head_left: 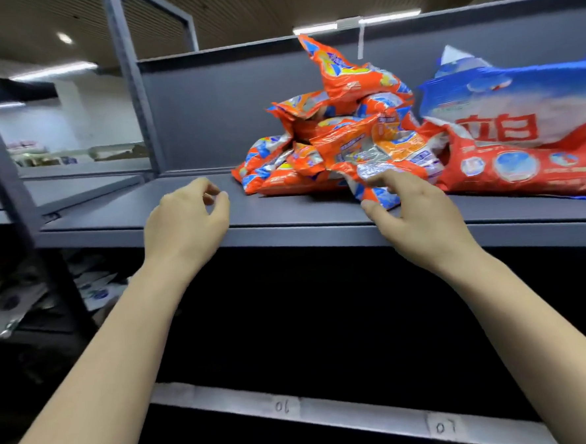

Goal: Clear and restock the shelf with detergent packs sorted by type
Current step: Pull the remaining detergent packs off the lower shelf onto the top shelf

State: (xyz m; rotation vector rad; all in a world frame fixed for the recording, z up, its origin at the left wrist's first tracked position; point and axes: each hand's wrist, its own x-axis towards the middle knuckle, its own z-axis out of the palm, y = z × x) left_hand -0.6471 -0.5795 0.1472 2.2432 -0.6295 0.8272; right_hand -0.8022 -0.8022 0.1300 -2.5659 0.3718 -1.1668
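On the grey shelf (pixel 188 207), orange detergent packs (pixel 331 144) lie heaped at right; the right hand (pixel 418 214) should pinch the nearest pack's corner firmly, while the left hand (pixel 185 221), loosely curled and empty, supports underneath.

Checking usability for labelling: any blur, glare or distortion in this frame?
Head view: wide-angle bending bows the shelf edge and uprights; glare on the glossy orange packs smears their print; the big bag at right is softened; the bay below is nearly black; both hands stay fairly sharp.
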